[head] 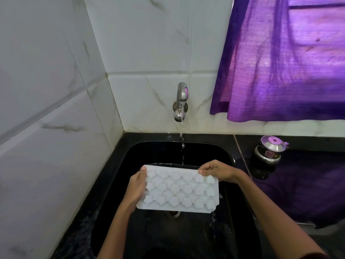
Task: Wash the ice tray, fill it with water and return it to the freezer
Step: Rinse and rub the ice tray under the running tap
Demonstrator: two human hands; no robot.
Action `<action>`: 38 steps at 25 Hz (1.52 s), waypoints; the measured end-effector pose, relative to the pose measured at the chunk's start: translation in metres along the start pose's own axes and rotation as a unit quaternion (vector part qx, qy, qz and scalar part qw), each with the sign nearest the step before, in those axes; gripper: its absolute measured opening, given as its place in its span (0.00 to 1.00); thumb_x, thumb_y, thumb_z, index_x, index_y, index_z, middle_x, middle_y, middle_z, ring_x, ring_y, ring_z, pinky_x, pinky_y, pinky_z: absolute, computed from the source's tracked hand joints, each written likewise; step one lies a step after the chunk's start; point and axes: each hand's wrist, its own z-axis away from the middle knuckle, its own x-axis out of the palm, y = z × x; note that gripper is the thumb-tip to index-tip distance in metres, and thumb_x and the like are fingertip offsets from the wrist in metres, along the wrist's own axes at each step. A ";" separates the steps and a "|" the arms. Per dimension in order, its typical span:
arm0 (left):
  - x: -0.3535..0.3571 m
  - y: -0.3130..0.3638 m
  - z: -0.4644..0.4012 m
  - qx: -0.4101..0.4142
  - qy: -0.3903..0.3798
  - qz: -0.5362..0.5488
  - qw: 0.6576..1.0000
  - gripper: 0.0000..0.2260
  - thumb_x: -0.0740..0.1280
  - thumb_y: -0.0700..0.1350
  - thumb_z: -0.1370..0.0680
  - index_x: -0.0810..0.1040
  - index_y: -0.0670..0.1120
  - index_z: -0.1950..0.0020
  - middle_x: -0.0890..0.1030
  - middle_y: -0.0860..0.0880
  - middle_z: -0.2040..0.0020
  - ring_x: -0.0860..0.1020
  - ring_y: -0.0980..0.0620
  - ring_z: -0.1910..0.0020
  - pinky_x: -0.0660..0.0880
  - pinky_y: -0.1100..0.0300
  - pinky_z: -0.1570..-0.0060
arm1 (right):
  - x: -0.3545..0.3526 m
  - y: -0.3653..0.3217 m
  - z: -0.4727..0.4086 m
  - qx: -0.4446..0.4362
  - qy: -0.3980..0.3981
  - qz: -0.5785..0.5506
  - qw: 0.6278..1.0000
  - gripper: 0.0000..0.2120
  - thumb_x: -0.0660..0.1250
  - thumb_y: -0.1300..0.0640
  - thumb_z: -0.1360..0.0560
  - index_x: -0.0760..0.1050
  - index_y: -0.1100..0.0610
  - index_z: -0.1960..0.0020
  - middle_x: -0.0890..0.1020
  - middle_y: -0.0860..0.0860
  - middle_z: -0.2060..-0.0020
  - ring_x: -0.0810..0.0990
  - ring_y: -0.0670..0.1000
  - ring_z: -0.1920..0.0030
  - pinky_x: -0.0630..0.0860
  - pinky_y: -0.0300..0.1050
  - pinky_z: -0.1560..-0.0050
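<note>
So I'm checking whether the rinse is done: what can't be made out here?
Head view only:
- Sink drain: mostly hidden by the ice tray.
- Whether the tray's moulds hold water: white on white, too faint to tell.
- Left hand fingers: behind the tray's edge.
- Where the thin tap stream lands: it vanishes behind the tray, near the right hand.
- Label on the steel pot: too small.

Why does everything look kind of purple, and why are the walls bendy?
Head view: daylight through the purple curtain tints the tap, the steel pot and the counter; the wide-angle lens bends the tile lines; the white ice tray looks soft and slightly blurred.
</note>
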 end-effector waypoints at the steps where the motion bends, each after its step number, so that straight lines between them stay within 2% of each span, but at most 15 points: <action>1: 0.000 -0.001 -0.002 0.001 0.010 0.002 1.000 0.24 0.53 0.56 0.19 0.76 0.36 0.50 0.80 0.44 0.58 0.78 0.44 0.60 0.72 0.58 0.66 | 0.001 0.000 0.000 0.001 -0.002 0.000 1.000 0.12 0.64 0.56 0.22 0.80 0.64 0.47 0.84 0.56 0.53 0.83 0.52 0.53 0.80 0.46 0.53; 4: 0.002 -0.002 -0.009 0.018 0.043 0.001 0.999 0.25 0.54 0.57 0.19 0.74 0.34 0.54 0.76 0.41 0.61 0.73 0.44 0.66 0.68 0.58 0.71 | 0.000 -0.006 -0.003 -0.007 0.060 0.001 0.998 0.20 0.60 0.48 0.21 0.79 0.64 0.47 0.83 0.60 0.51 0.83 0.55 0.52 0.78 0.51 0.47; 7: 0.008 0.011 -0.019 0.037 0.084 0.011 0.996 0.21 0.53 0.56 0.19 0.72 0.40 0.59 0.74 0.42 0.66 0.71 0.48 0.72 0.67 0.60 0.74 | 0.000 -0.020 -0.009 -0.055 0.203 0.003 0.978 0.19 0.53 0.50 0.18 0.77 0.59 0.43 0.81 0.58 0.46 0.80 0.50 0.51 0.75 0.41 0.49; 9: 0.011 0.024 -0.028 0.044 0.119 0.016 0.992 0.20 0.52 0.54 0.18 0.70 0.41 0.62 0.72 0.45 0.69 0.70 0.51 0.74 0.67 0.61 0.76 | -0.001 -0.027 -0.016 -0.090 0.281 0.027 0.955 0.19 0.51 0.52 0.18 0.71 0.60 0.35 0.76 0.58 0.38 0.76 0.50 0.43 0.72 0.42 0.42; 12: 0.014 0.044 -0.049 0.028 0.165 0.041 0.985 0.20 0.52 0.53 0.18 0.70 0.42 0.63 0.71 0.45 0.70 0.70 0.51 0.73 0.67 0.59 0.73 | 0.002 -0.031 -0.025 -0.121 0.315 0.144 0.930 0.27 0.47 0.45 0.18 0.60 0.60 0.26 0.65 0.56 0.28 0.61 0.53 0.27 0.55 0.51 0.26; 14: 0.014 0.055 -0.063 0.016 0.176 0.056 0.983 0.20 0.52 0.53 0.18 0.70 0.43 0.63 0.72 0.45 0.69 0.70 0.50 0.72 0.67 0.58 0.72 | 0.012 -0.033 -0.029 -0.108 0.303 0.264 0.909 0.32 0.43 0.41 0.20 0.49 0.60 0.23 0.52 0.55 0.23 0.46 0.53 0.23 0.40 0.48 0.25; 17: 0.017 0.067 -0.083 0.007 0.168 0.053 0.984 0.20 0.51 0.52 0.17 0.68 0.44 0.64 0.71 0.45 0.69 0.69 0.50 0.72 0.66 0.59 0.72 | 0.022 -0.032 -0.037 -0.095 0.330 0.401 0.849 0.39 0.34 0.34 0.26 0.39 0.59 0.23 0.41 0.55 0.23 0.34 0.50 0.26 0.31 0.45 0.29; 19: 0.020 0.069 -0.094 0.000 0.162 0.043 0.986 0.20 0.51 0.52 0.17 0.68 0.44 0.64 0.70 0.45 0.68 0.68 0.50 0.72 0.65 0.59 0.72 | 0.021 -0.031 -0.047 -0.086 0.355 0.442 0.819 0.42 0.30 0.32 0.28 0.39 0.59 0.23 0.41 0.56 0.23 0.33 0.51 0.26 0.30 0.47 0.29; 23: 0.023 0.066 -0.114 -0.029 0.155 0.057 0.986 0.19 0.52 0.53 0.17 0.71 0.43 0.62 0.72 0.45 0.67 0.70 0.50 0.70 0.67 0.59 0.70 | 0.012 -0.043 -0.070 -0.076 0.368 0.461 0.804 0.46 0.30 0.29 0.29 0.45 0.61 0.23 0.46 0.58 0.23 0.37 0.53 0.25 0.34 0.48 0.28; 27: 0.022 0.055 -0.132 -0.045 0.112 0.043 0.992 0.19 0.52 0.54 0.18 0.73 0.43 0.60 0.76 0.43 0.63 0.74 0.46 0.65 0.72 0.56 0.63 | 0.014 -0.050 -0.084 -0.091 0.313 0.482 0.813 0.45 0.30 0.32 0.29 0.46 0.62 0.23 0.48 0.57 0.23 0.41 0.53 0.23 0.33 0.48 0.28; 30: 0.029 0.049 -0.134 -0.028 0.078 0.018 0.996 0.20 0.52 0.54 0.18 0.74 0.42 0.59 0.77 0.44 0.62 0.74 0.48 0.67 0.70 0.58 0.68 | 0.032 -0.055 -0.086 -0.136 0.253 0.474 0.832 0.39 0.30 0.37 0.26 0.41 0.59 0.23 0.44 0.54 0.23 0.35 0.49 0.26 0.33 0.47 0.27; 32: 0.027 0.051 -0.132 -0.025 0.105 0.017 0.994 0.20 0.52 0.53 0.18 0.72 0.42 0.61 0.75 0.44 0.65 0.71 0.50 0.69 0.67 0.59 0.70 | 0.040 -0.044 -0.079 -0.169 0.207 0.499 0.825 0.34 0.33 0.40 0.23 0.44 0.59 0.23 0.45 0.52 0.24 0.39 0.49 0.24 0.38 0.48 0.24; 35: 0.011 0.055 -0.136 -0.029 0.153 0.032 0.987 0.19 0.52 0.53 0.18 0.71 0.44 0.63 0.74 0.45 0.66 0.71 0.49 0.69 0.67 0.58 0.70 | 0.035 -0.021 -0.060 -0.155 0.259 0.513 0.804 0.30 0.37 0.42 0.19 0.52 0.59 0.25 0.54 0.52 0.26 0.56 0.51 0.25 0.54 0.48 0.25; 36: 0.007 0.054 -0.137 -0.028 0.148 0.035 0.988 0.19 0.52 0.53 0.18 0.71 0.44 0.63 0.74 0.45 0.66 0.72 0.49 0.69 0.68 0.58 0.69 | 0.030 -0.019 -0.058 -0.129 0.279 0.503 0.808 0.32 0.33 0.40 0.21 0.49 0.59 0.25 0.52 0.52 0.25 0.54 0.50 0.24 0.52 0.47 0.25; 38: 0.009 0.051 -0.136 -0.027 0.109 0.028 0.993 0.19 0.52 0.53 0.18 0.73 0.43 0.61 0.76 0.44 0.64 0.73 0.48 0.67 0.70 0.57 0.67 | 0.022 -0.023 -0.062 -0.086 0.282 0.472 0.831 0.38 0.25 0.36 0.27 0.39 0.58 0.25 0.42 0.51 0.25 0.41 0.49 0.24 0.38 0.43 0.26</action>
